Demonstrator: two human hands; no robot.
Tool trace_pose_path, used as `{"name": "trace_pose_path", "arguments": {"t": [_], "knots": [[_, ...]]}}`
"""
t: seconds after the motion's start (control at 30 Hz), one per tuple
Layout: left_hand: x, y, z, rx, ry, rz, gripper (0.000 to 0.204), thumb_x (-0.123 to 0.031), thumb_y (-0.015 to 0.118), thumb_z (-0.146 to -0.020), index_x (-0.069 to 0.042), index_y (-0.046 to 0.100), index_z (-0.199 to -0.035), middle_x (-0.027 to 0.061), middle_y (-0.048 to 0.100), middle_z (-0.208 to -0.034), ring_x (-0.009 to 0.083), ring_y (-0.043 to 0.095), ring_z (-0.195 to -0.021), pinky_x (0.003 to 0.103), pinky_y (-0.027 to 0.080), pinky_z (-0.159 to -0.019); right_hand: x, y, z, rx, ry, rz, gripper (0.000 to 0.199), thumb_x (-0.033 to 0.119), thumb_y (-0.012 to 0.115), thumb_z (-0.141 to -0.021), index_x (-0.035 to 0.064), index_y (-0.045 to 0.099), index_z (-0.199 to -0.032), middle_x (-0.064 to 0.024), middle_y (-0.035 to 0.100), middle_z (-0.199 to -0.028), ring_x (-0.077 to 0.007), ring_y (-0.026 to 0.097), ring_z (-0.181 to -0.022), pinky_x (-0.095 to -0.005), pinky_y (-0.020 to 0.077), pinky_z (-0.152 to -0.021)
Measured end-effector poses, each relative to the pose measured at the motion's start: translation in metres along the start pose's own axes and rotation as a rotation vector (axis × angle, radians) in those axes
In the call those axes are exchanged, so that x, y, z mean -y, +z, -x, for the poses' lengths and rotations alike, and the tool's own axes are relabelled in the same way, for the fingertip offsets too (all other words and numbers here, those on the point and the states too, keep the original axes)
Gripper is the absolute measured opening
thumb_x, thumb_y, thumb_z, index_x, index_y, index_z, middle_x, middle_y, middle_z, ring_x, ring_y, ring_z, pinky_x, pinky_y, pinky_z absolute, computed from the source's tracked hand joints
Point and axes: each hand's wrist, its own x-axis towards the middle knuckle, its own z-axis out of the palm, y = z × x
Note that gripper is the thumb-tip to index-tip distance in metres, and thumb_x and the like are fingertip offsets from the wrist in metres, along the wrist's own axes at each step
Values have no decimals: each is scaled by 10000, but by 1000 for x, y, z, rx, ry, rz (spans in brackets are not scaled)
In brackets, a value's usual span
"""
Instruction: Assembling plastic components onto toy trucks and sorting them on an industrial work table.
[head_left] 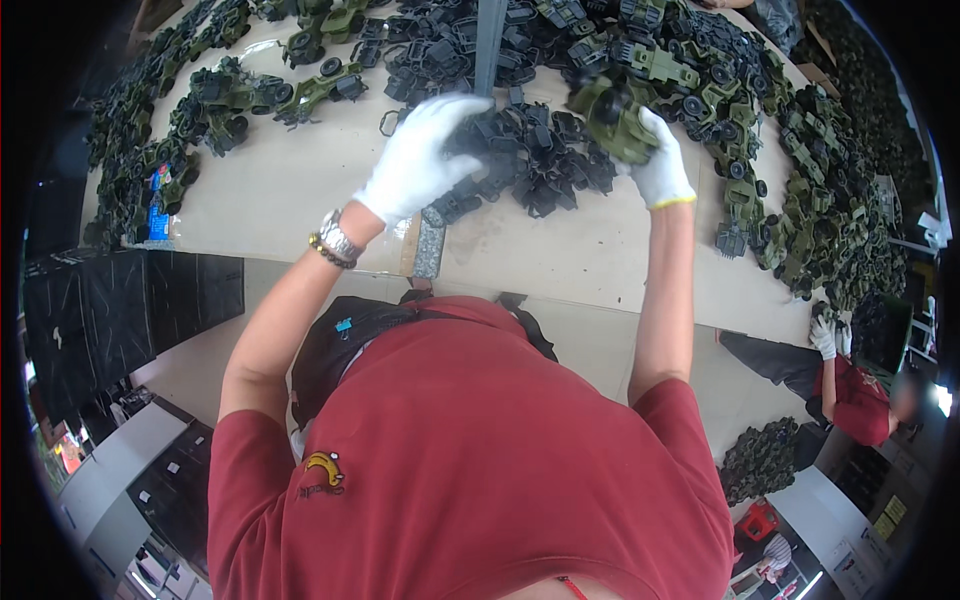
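In a white glove, my right hand (660, 168) grips a green toy vehicle (618, 122) with dark wheels, raised a little over the table and slightly blurred. My left hand (422, 155), also gloved, reaches over a pile of small dark plastic parts (535, 150). Its thumb and fingers are spread, and I see nothing held in it. Some of the dark parts lie right beside its thumb. A grey upright post (489, 50) stands just beyond the left fingertips.
Many green toy vehicles (665, 68) heap along the table's far and right sides, with more (215, 100) at the left. A blue package (159, 205) sits at the left edge. At far right, a co-worker's gloved hand (824, 336) touches the heap. Black crates (100, 310) stand left.
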Motion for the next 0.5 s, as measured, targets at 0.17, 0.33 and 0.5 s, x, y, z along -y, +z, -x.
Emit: {"name": "trace_pose_path", "arguments": {"t": [0.17, 0.33, 0.5], "knots": [[-48, 6, -37, 241, 341, -270, 1121, -289, 913, -580, -119, 345, -1531, 133, 503, -1470, 325, 363, -1453, 535, 211, -1205, 7, 45, 89, 167, 102, 32, 453, 400, 675, -905, 46, 679, -1188, -74, 715, -1038, -191, 678, -884, -324, 559, -755], [-50, 20, -27, 610, -109, 504, 701, -263, 923, -683, -37, 626, -1276, 93, 716, -1153, 225, 687, -1038, 343, 538, -926, 2, 41, 97, 429, 183, -9, 774, 697, 574, -881, 23, 628, -1257, -122, 720, -1075, -206, 680, -801, -302, 506, -590], [-23, 36, 7, 493, -580, 1389, 553, -310, 758, -888, -8, 586, -1318, 114, 708, -1149, 191, 686, -1010, 343, 547, -913, -63, -24, 37, -162, -142, 801, 910, 682, 655, -847, 58, 442, -1474, -170, 708, -1088, -211, 678, -835, -287, 522, -641]]}}
